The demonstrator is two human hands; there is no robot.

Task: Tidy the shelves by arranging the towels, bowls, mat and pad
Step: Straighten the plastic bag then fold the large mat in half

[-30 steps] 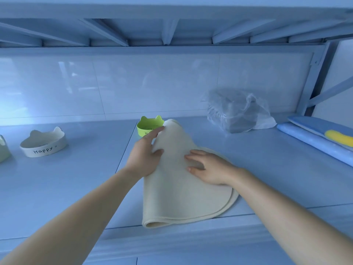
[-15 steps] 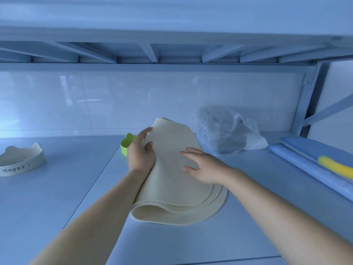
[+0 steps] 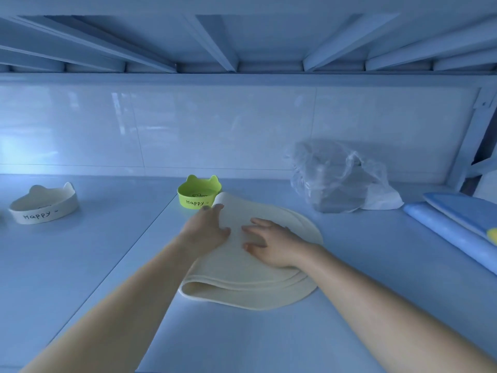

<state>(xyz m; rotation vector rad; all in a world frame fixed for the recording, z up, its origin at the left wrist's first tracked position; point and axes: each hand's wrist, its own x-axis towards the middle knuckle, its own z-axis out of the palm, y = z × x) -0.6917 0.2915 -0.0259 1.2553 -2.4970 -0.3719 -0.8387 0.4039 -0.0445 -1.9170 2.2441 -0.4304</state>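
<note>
Cream fabric of the mat (image 3: 250,267), folded over in layers, flat on the shelf board (image 3: 94,251) at centre, loop of the fold toward the viewer, far tip slightly raised beside the green bowl (image 3: 199,193); touching it or just short, impossible to say. Number of layers hard to make out beyond the stepped rims at the right. Held down by both hands: left hand (image 3: 207,230) along the mat's left edge, fingers nearly straight, thumb spread on top, gripping nothing as far as can be seen; right hand (image 3: 271,246) palm-down on the middle, fingers splayed and straight, likewise pressing rather than holding. Right flank of the green bowl masked by the mat tip and the left fingertips. Well apart to the left, a white bowl (image 3: 44,205) lettered "Happy". Behind on the right, near the tiled wall (image 3: 215,130), a clear plastic bag (image 3: 371,195) round a grey bundle, contents blurred by the film. At far right a blue pad (image 3: 462,214) beside a pale blue roll (image 3: 441,232), both cropped by the frame, a yellow patch barely showing. Overhead, ribbed underside of the upper shelf (image 3: 269,36).
</note>
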